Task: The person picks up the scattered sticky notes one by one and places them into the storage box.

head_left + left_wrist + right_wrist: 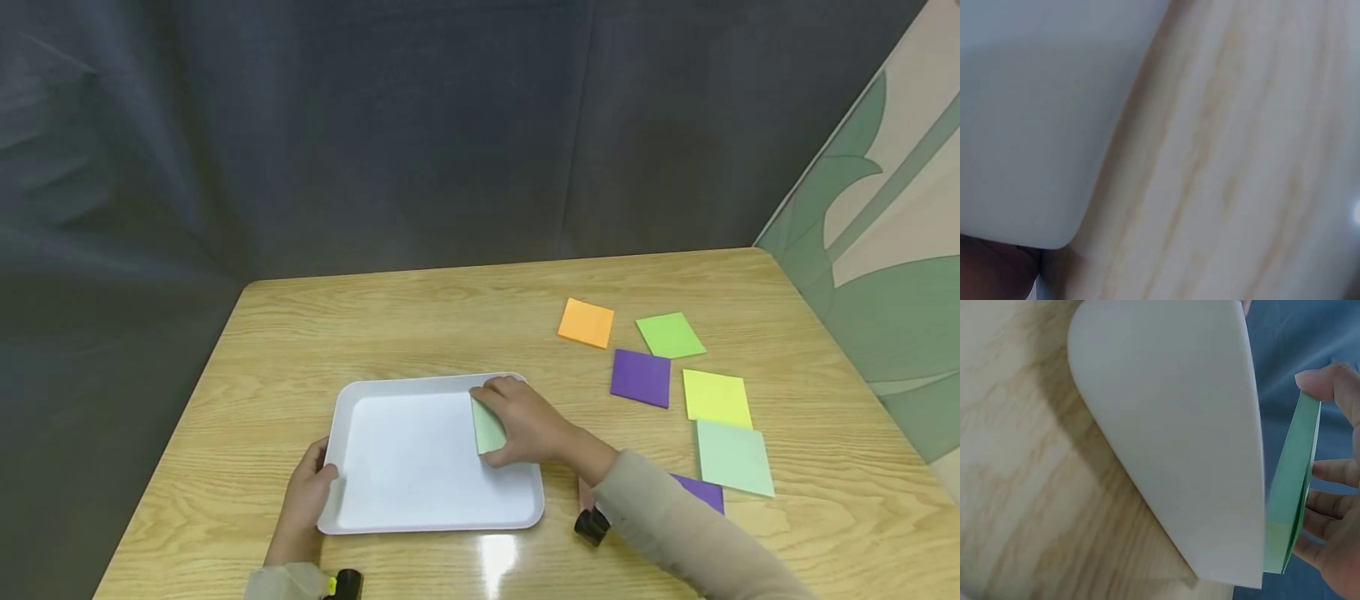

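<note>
One wooden table point(420, 321) is before you, and on it stands the white tray point(405, 467). Your left hand point(309, 487) grips the tray at its left rim, with the thumb on the edge. Your right hand point(528, 421) pinches the green pad point(487, 431) between thumb and fingers, over the tray's right part. To the tray's right lie the mint pad point(735, 458), yellow pad point(717, 398), lime pad point(670, 336) and orange pad point(587, 323).

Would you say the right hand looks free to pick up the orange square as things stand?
Probably not just yet: the right hand holds a pale green square over the white tray, so it is occupied, though nothing appears to block its way to the orange square.
</note>
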Motion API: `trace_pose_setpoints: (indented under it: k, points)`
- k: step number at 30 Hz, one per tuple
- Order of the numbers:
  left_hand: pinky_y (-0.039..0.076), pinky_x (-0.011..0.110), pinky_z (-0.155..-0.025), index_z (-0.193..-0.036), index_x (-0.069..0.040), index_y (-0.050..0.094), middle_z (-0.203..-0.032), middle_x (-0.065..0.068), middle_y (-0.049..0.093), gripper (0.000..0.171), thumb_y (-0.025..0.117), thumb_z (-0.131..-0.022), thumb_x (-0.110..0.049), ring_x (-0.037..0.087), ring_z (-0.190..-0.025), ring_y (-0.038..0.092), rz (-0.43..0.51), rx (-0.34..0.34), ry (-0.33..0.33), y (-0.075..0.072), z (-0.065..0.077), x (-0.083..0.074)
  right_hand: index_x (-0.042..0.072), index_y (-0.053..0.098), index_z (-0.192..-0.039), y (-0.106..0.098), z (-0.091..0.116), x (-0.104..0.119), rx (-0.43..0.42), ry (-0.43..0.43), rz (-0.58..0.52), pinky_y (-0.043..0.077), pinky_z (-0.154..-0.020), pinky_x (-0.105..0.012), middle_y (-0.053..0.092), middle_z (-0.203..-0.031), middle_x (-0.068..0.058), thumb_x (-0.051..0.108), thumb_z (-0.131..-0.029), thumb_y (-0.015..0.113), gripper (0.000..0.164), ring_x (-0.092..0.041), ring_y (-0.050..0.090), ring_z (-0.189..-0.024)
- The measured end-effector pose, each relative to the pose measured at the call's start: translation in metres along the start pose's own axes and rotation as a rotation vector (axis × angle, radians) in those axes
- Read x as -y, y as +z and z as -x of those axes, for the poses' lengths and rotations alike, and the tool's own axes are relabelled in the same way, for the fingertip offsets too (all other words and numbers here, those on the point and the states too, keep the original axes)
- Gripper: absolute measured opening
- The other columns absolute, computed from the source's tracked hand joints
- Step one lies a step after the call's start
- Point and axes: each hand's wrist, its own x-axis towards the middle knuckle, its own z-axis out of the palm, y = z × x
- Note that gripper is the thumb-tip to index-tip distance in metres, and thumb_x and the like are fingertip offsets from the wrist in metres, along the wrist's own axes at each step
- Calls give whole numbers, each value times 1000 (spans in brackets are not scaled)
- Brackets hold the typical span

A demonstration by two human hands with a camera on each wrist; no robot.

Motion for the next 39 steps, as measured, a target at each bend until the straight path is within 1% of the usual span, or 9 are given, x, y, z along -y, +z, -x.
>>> trace_pose_setpoints:
  k: [5,8,16,21,26,33,36,39]
  points:
    - [27,53,-97,-128,3,28,-131,28,34,49,33,-80,0,37,-115,34,-3,-1,-8,0,1,0,3,42,-123,8,-4,2,31,-27,4,43,-79,-38,49,-112,-12,37,-58,69,78,-22,42,-98]
    - [28,52,-96,-128,4,29,-130,29,35,48,33,-80,1,36,-113,35,6,-6,0,1,1,1,2,43,-122,14,-6,1,44,-37,17,42,-81,-39,49,-112,-13,37,-59,69,77,-23,43,-98]
    - [26,54,-98,-128,3,29,-131,28,34,49,34,-80,0,37,-115,33,-5,-3,-1,2,1,1,-1,44,-120,25,-7,-5,92,-25,77,41,-83,-43,51,-106,-14,38,-59,69,77,-24,44,-92]
    - [28,52,-96,-127,4,30,-130,29,35,49,34,-79,1,36,-113,35,10,-11,14,2,0,3,-2,45,-120,30,-7,-9,107,-15,98,41,-80,-42,51,-102,-13,38,-60,69,76,-22,44,-87]
    - [29,51,-95,-127,4,31,-128,28,37,48,34,-79,2,35,-111,37,31,-22,12,3,-1,4,-2,45,-119,33,-10,-9,137,-8,154,41,-80,-41,51,-99,-13,41,-61,67,76,-23,44,-86]
    - [29,51,-95,-127,3,31,-129,28,37,48,34,-79,1,35,-112,36,15,-23,19,3,0,4,-3,44,-120,36,-12,-10,154,8,223,38,-88,-43,51,-102,-15,41,-64,64,73,-27,44,-95]
    - [29,51,-95,-127,3,32,-128,28,38,48,34,-79,1,34,-111,37,16,-26,19,3,-1,5,-3,43,-120,37,-12,-10,163,21,244,34,-94,-44,50,-111,-20,41,-67,62,72,-32,43,-105]
    - [30,50,-95,-127,4,32,-128,28,38,48,34,-79,2,34,-111,37,21,-30,23,3,-1,5,-4,42,-122,37,-11,-9,172,26,256,29,-99,-45,46,-122,-25,40,-69,61,71,-36,37,-115]
